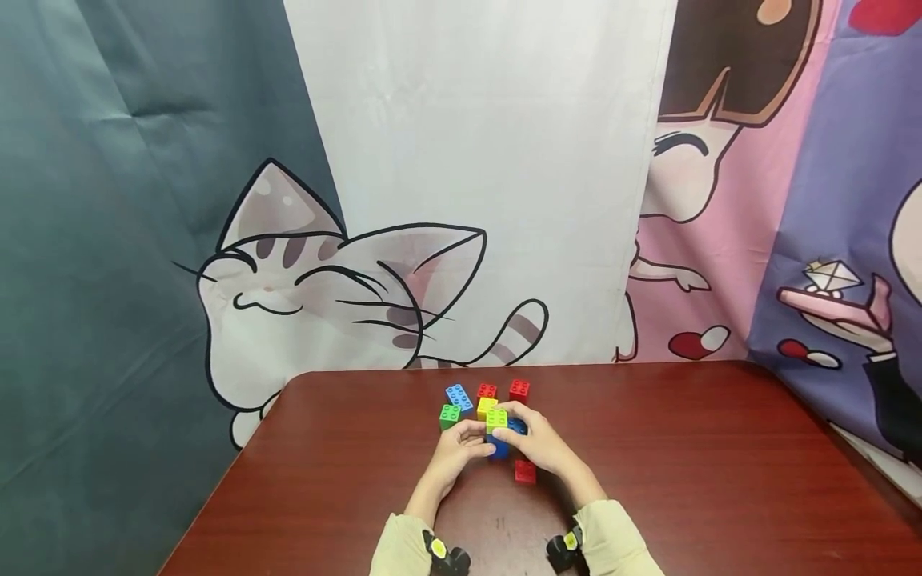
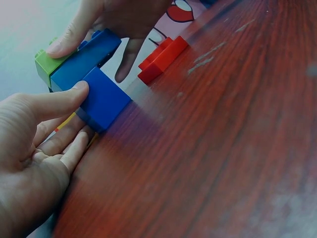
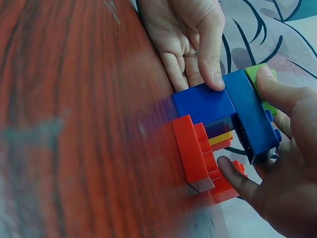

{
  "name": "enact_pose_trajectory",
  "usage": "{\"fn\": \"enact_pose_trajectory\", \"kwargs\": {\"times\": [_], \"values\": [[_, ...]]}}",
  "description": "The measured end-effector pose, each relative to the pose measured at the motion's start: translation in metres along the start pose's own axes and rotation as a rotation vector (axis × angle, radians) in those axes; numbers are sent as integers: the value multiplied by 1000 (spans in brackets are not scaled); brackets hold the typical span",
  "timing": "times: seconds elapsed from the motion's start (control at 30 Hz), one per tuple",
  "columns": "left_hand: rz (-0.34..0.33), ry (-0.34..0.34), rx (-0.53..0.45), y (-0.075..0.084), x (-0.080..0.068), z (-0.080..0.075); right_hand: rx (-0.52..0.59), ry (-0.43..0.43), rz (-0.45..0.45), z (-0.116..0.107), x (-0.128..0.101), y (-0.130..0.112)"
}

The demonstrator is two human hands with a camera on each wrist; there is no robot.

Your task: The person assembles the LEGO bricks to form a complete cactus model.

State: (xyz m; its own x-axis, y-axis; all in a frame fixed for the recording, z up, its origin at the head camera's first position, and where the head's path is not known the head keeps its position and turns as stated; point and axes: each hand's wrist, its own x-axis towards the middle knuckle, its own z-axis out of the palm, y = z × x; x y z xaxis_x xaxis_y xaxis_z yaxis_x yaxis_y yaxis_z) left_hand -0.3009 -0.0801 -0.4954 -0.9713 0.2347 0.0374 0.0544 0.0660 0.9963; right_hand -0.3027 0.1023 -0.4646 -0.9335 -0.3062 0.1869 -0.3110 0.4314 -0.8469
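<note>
Both hands meet at a small stack of toy building bricks on the table. Its base is a blue brick [image 2: 106, 99], standing on the tabletop. Across that lies a second blue brick [image 3: 250, 111], jutting out to the right. On top sits a lime green brick [image 1: 497, 418]. My left hand [image 1: 452, 458] pinches the lower blue brick, thumb on its near face. My right hand [image 1: 546, 442] grips the lime green brick and the upper blue one, its thumb against the lime green side. Some right fingers are hidden behind the stack.
Right of the stack's base lies a red brick [image 1: 525, 471]. Behind the hands are a green brick [image 1: 450, 415], a light blue brick [image 1: 458, 398], a yellow brick [image 1: 486, 406] and two more red bricks [image 1: 519, 390]. A cartoon-printed cloth [image 1: 475, 160] hangs beyond the brown table [image 1: 346, 464].
</note>
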Motion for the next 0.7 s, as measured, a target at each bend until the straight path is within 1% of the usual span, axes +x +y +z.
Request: {"fn": "enact_pose_trajectory", "kwargs": {"times": [0.2, 0.43, 0.53, 0.7], "values": [[-1, 2, -3, -1, 0, 2, -47, 15, -8, 0, -1, 2], [-1, -2, -3, 0, 1, 1, -58, 29, 5, 1, 0, -3], [5, 2, -7, 5, -2, 1, -50, 24, 17, 1, 1, -4], [-5, 1, -16, 17, -8, 3, -14, 15, 45, 2, 1, -3]]}}
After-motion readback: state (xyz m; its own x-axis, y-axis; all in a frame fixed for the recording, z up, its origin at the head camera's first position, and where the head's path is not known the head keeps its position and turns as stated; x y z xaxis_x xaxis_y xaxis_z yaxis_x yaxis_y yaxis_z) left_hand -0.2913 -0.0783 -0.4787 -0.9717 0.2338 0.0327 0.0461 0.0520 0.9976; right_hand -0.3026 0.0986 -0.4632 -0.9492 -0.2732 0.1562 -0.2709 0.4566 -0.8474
